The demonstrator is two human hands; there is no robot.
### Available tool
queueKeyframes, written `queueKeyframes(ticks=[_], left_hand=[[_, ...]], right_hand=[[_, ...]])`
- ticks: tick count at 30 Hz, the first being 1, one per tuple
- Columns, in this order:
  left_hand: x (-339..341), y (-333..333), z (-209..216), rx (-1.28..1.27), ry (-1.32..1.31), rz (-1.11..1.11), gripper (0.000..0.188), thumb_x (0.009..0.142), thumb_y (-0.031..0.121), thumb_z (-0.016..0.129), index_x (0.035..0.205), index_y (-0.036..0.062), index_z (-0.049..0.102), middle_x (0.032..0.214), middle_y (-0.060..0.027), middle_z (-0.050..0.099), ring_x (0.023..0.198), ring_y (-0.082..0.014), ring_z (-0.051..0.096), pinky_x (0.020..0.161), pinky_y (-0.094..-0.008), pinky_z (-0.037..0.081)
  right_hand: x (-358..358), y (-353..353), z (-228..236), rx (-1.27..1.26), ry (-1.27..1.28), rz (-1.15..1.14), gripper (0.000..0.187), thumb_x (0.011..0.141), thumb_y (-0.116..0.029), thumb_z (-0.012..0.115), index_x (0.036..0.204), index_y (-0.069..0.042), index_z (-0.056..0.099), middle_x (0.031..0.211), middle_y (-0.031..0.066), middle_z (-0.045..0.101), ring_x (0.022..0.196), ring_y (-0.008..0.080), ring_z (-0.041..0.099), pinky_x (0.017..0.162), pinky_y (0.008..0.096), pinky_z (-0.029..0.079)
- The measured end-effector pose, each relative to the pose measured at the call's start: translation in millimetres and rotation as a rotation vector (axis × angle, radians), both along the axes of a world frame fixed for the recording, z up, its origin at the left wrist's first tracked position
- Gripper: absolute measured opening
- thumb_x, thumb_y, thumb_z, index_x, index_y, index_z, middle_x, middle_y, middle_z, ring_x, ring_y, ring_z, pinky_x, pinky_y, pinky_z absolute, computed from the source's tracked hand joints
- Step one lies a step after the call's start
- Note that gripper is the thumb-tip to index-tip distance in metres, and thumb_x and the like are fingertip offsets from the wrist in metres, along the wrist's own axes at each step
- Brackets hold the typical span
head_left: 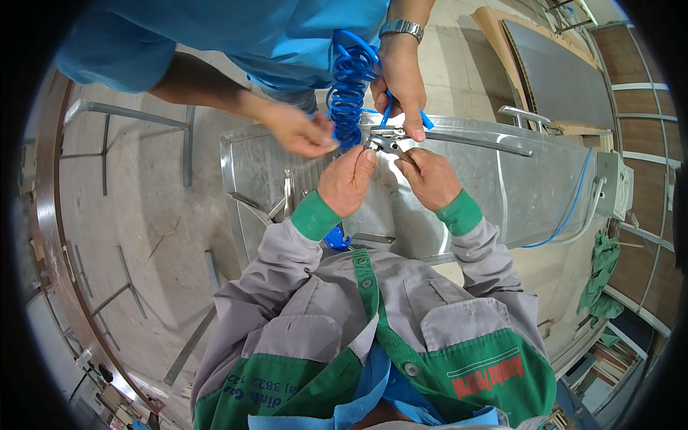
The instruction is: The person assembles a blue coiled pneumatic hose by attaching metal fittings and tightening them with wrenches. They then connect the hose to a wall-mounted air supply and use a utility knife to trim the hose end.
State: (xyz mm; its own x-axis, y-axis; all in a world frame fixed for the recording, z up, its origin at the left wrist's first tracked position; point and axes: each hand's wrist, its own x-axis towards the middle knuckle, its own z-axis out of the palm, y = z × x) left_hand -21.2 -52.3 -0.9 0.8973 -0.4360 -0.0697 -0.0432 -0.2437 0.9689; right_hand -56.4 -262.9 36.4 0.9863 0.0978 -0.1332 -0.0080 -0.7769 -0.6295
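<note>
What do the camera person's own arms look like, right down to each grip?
The left sleeve and right sleeve are long, loose, grey and wrinkly. Each ends in a wide cuff of plain green. The left grip and right grip wear no gloves.

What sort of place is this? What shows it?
Probably a workshop, though I can't tell which trade. Signs: a metal-topped table, a coiled blue hose above it, and a large grey panel at upper right.
</note>
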Motion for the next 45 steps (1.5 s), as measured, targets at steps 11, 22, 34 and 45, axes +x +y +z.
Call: queueKeyframes(ticks=[11, 22, 34, 45], left_hand=[[0.4, 6.6, 26.7, -0.032, -0.026, -0.006, 0.04, 0.108, 0.04, 0.044, 0.096, 0.0036, 0.056, 0.08, -0.0211, 0.061, 0.076, -0.0461, 0.059, 0.065, -0.0523, 0.044], [4.2, 10.9, 28.2, -0.015, -0.037, 0.005, 0.041, 0.108, 0.042, 0.043, 0.096, 0.0046, 0.055, 0.08, -0.0205, 0.061, 0.076, -0.0464, 0.059, 0.065, -0.0522, 0.044], [8.9, 13.1, 36.4, -0.038, -0.064, 0.013, 0.039, 0.108, 0.04, 0.044, 0.095, 0.004, 0.054, 0.08, -0.0225, 0.059, 0.076, -0.0477, 0.057, 0.064, -0.0533, 0.042], [1.4, 26.9, 49.8, -0.018, -0.079, 0.023, 0.037, 0.108, 0.035, 0.045, 0.096, 0.0023, 0.056, 0.081, -0.0238, 0.062, 0.077, -0.0483, 0.059, 0.065, -0.054, 0.042]], right_hand=[[-19.8, -19.8, 9.1, 0.272, 0.109, -0.089, 0.043, 0.106, -0.039, 0.053, 0.098, 0.002, 0.065, 0.08, 0.0142, 0.064, 0.073, 0.0256, 0.061, 0.07, 0.0369, 0.049], [-16.6, -13.4, 12.4, 0.205, 0.087, -0.106, 0.045, 0.106, -0.039, 0.054, 0.098, 0.002, 0.069, 0.08, 0.0114, 0.067, 0.075, 0.0247, 0.063, 0.072, 0.0365, 0.051], [-27.3, 5.4, -10.9, 0.429, 0.088, -0.224, 0.048, 0.106, -0.043, 0.052, 0.096, 0.002, 0.068, 0.077, 0.0088, 0.064, 0.074, 0.019, 0.06, 0.073, 0.0343, 0.05], [-39.3, 18.1, 11.8, 0.297, -0.024, -0.269, 0.046, 0.103, -0.039, 0.06, 0.087, 0.003, 0.068, 0.064, 0.0099, 0.054, 0.06, 0.0181, 0.05, 0.059, 0.0346, 0.045]])
